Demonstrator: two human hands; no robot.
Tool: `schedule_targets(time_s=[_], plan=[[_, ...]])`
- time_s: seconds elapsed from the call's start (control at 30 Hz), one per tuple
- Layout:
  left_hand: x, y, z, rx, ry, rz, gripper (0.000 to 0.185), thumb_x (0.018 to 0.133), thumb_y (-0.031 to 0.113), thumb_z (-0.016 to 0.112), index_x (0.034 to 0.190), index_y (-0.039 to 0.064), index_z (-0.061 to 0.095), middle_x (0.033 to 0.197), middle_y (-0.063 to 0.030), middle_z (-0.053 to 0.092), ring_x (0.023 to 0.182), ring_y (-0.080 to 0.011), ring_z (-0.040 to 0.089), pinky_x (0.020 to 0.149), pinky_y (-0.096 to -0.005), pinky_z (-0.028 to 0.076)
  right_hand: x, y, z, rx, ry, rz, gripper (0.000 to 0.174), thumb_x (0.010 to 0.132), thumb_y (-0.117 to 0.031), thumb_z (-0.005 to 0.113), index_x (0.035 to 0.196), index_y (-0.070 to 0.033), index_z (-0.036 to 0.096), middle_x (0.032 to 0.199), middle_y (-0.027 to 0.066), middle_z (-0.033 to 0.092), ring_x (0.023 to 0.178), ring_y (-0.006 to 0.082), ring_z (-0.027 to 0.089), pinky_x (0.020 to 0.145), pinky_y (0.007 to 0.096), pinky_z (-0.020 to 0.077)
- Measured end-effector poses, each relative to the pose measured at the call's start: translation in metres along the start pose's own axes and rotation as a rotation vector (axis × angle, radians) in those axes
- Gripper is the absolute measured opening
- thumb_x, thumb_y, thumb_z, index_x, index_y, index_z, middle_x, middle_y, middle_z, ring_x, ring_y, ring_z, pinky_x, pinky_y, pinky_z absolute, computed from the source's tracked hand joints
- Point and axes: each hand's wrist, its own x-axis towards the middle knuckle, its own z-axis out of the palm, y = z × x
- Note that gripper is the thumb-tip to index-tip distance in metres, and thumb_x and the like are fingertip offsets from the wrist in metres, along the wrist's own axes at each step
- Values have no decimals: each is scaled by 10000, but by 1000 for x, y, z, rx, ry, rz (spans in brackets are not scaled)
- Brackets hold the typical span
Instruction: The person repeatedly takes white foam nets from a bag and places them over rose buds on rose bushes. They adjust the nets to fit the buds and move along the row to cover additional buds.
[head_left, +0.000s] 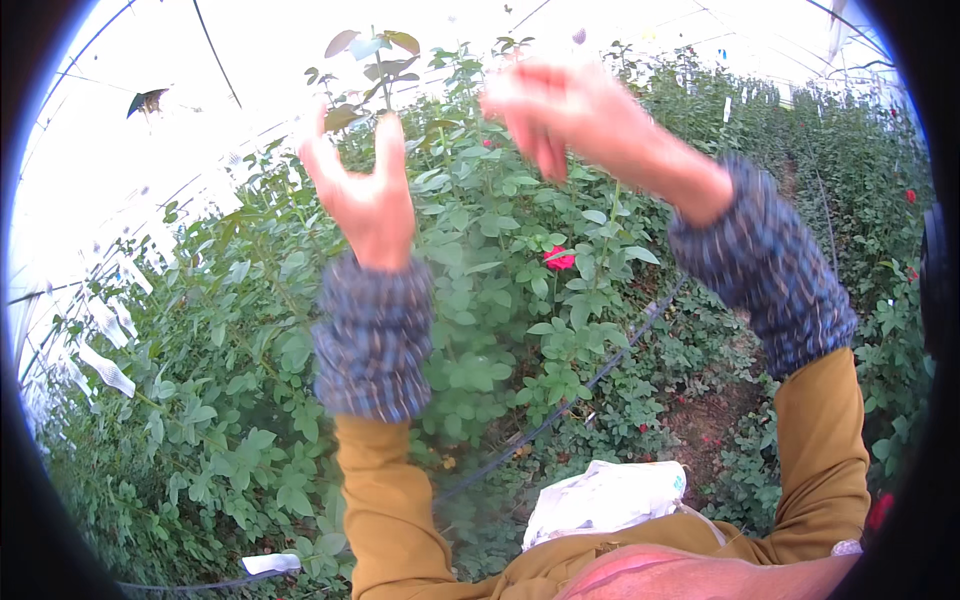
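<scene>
My left hand (369, 196) is raised, thumb and fingers apart, just in front of a rose shoot (381, 71) with dark reddish leaves. Nothing shows in its grasp, and whether it touches the shoot is unclear. Farther right, my right hand (561, 105) is lifted to about the same height with its fingers bent downward. It is blurred by motion and washed out, so anything inside it is hidden. Below it, a pink-red rose bloom (559, 258) stands among the green rose bushes (480, 300).
White mesh bud sleeves (106, 370) cover stems on the left, and one sleeve (271, 564) sits low. A white bag (604, 499) hangs at my waist. A dark hose or line (555, 420) crosses the foliage diagonally. Bare soil (709, 427) shows between rows.
</scene>
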Motion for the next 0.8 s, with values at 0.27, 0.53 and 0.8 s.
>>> schedule_targets(time_s=[0.27,0.53,0.8], plan=[[-393,54,-131,286,-1327,-450,665,753,405,651,1262,29,445,1281,-209,459,1212,-356,417,978,-453,380,-419,228,174,64,-1518,362,224,784,-133,504,931,21,575,821,145,618,721,239,619,605,374,529],[-512,122,-197,369,-1377,-1103,219,813,162,537,1003,114,634,843,-205,618,794,-392,592,663,-472,476,-532,237,204,-435,-1119,578,670,635,-241,730,1186,23,453,1148,197,527,1051,343,524,823,456,470],[-462,141,-190,583,-1234,-1146,268,731,71,563,987,109,635,817,-168,650,762,-362,624,657,-446,502,-521,223,203,-379,-930,412,354,738,-215,629,1014,0,572,974,157,583,924,317,574,696,437,488]])
